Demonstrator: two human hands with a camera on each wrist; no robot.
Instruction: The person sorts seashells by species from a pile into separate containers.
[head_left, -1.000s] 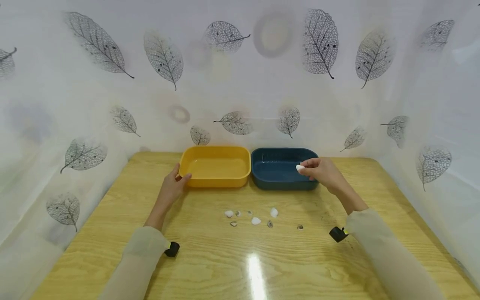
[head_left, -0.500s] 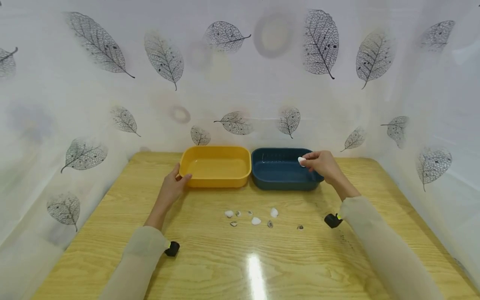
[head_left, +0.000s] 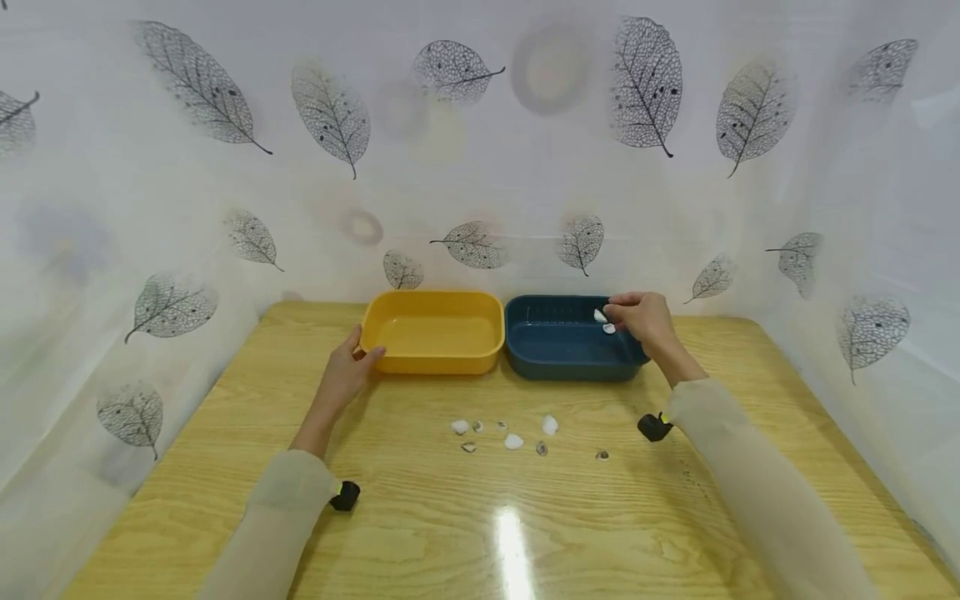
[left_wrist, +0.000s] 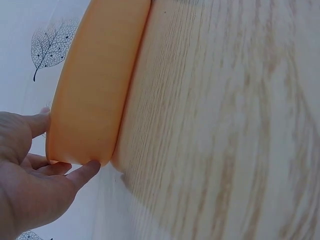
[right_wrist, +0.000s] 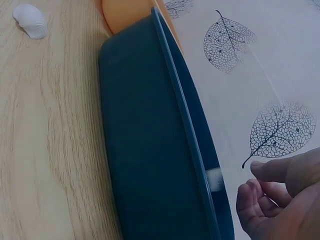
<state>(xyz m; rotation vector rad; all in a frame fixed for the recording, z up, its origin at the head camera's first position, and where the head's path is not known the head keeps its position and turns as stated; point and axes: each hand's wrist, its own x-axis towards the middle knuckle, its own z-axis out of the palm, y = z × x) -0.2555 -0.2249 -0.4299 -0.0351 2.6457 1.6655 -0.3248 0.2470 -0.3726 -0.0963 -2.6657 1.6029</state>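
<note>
Shell point(head_left: 600, 316) right of centre looks blurred, and whether the right hand point(head_left: 643, 319), fingers bent, pinches it is unclear. The left hand point(head_left: 347, 372) grips the yellow tub point(head_left: 442, 366).

From afar, I view pale leaf-printed sheeting point(head_left: 480, 179) walling three sides of a wood-grain worktop point(head_left: 420, 533), a bright reflection point(head_left: 513, 550) streaking its near end.

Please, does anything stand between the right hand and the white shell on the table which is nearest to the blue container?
Yes, the blue container stands between them: in the right wrist view, its long wall separates the right hand from that white shell.
</note>
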